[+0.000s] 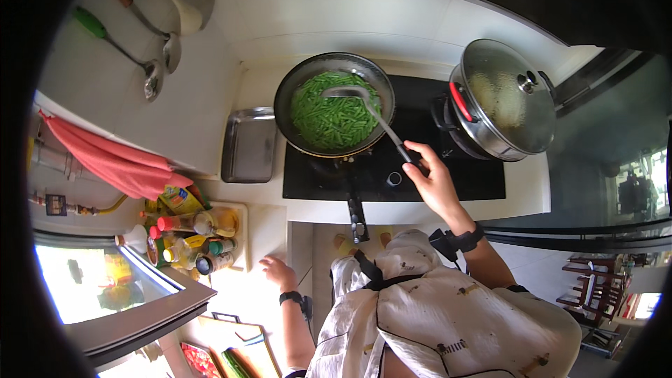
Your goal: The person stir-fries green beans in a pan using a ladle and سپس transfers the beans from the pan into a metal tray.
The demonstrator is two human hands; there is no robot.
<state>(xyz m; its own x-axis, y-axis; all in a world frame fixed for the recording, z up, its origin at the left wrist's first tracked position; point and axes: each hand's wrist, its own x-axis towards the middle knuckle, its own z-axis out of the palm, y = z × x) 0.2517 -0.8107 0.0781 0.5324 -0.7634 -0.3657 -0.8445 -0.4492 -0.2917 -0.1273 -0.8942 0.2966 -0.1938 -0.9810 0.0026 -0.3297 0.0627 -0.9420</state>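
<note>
My right hand [433,178] grips the dark handle of a metal spatula [386,125]. The spatula's head rests over chopped green beans [336,115] inside a dark wok [281,102], which sits on the left side of a black glass cooktop [320,184]. The wok's long handle [357,218] points toward me. At lower left, my left hand [278,272] is at the counter's edge with nothing seen in it. It is nearest to a light tray [242,236] of bottles.
A lidded steel pot [504,100] with red-trimmed handles stands on the right burner. Left of the wok lies a steel tray [249,152]. Several condiment bottles [215,223] crowd the left counter, near an open window [142,320]. A cutting board [257,349] holds green vegetables [236,363].
</note>
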